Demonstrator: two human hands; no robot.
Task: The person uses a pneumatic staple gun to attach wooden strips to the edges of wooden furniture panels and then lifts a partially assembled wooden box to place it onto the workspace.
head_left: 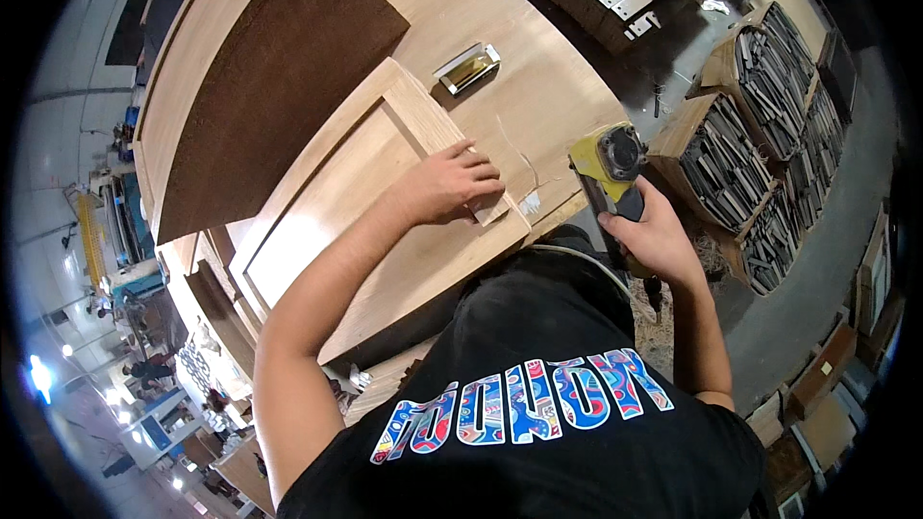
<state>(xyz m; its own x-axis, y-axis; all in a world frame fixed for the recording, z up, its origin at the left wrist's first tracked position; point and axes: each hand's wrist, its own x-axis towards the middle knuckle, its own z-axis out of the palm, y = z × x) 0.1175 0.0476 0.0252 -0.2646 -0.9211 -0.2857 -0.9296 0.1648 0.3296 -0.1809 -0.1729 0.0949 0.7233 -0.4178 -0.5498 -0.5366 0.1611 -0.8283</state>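
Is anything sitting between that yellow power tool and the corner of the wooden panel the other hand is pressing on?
Nothing visible does. The right hand holds the yellow power tool just off the table edge, the left hand presses the framed wooden panel, and only bare tabletop lies between.

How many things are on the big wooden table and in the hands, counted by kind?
Framed wooden door panel, under the left hand: 1
Yellow power tool, in the right hand: 1
Shiny metal box: 1
Dark brown board: 1
Total: 4
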